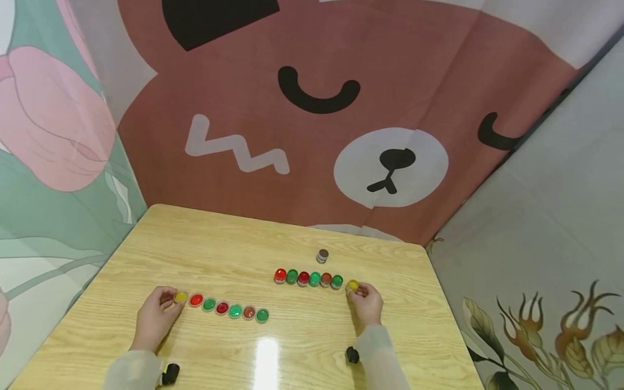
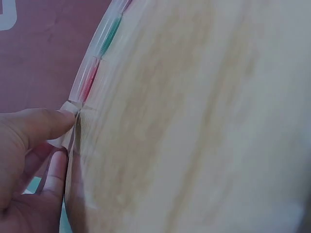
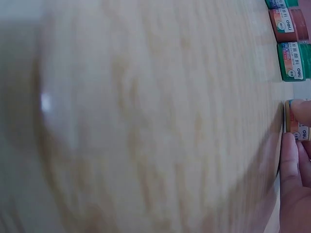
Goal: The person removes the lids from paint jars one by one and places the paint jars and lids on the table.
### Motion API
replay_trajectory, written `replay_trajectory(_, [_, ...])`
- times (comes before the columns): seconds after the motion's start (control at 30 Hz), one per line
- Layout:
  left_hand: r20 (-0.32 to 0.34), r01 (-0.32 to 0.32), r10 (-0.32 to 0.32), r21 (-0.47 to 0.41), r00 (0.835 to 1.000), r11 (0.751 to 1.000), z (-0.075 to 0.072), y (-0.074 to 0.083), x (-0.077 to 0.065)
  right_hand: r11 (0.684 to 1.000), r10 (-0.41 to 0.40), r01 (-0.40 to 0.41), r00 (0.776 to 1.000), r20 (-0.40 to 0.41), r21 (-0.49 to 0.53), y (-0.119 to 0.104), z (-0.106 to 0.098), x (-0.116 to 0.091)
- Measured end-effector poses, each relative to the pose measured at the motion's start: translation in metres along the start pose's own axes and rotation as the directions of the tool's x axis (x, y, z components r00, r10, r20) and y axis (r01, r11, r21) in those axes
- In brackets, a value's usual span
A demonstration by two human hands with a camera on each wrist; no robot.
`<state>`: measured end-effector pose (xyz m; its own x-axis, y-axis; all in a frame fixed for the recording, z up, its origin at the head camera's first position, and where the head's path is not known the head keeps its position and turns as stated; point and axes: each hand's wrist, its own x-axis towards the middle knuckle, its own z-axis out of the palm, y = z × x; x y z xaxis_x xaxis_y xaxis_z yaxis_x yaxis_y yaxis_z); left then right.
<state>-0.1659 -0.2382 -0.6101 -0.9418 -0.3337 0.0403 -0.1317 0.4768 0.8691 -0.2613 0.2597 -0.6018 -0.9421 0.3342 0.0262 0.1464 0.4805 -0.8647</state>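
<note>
At the left end of a row of shallow clear-rimmed lids, my left hand (image 1: 157, 315) pinches a yellow lid (image 1: 181, 297) between thumb and fingers. A red lid (image 2: 89, 86) lies beside it, followed by several green, dark red and brown ones. My right hand (image 1: 368, 304) grips a yellow paint jar (image 1: 353, 285) by its sides, down at the tabletop. To its left stands a row of paint jars with printed labels; the closest is a green jar (image 3: 293, 61), a small gap away. My right fingers partly cover the yellow jar's label.
Behind the jar row stands a single dark brown jar (image 1: 322, 256). Everything sits on a light wood-grain table (image 1: 214, 244). A printed bear curtain (image 1: 234, 97) hangs along the table's back edge, with patterned cloth on both sides.
</note>
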Motion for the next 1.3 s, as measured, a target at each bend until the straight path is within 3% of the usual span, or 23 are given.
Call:
replay_trajectory(0.43, [0.074, -0.087, 0.077, 0.133, 0.994, 0.987, -0.002, 0.002, -0.002, 1.000, -0.023, 0.023, 0.999, 0.029, -0.009, -0.002, 0.004, 0.003])
replay_trajectory(0.7, [0.137, -0.092, 0.070, 0.158, 0.988, 0.983, -0.004, 0.004, 0.000, 0.998, -0.060, 0.061, 0.996, 0.070, -0.011, -0.002, 0.005, 0.006])
replay_trajectory(1.3, [0.117, -0.092, 0.073, 0.158, 0.990, 0.983, -0.003, 0.004, -0.002, 0.995, -0.085, 0.090, 0.992, 0.094, -0.050, 0.003, 0.007, 0.012])
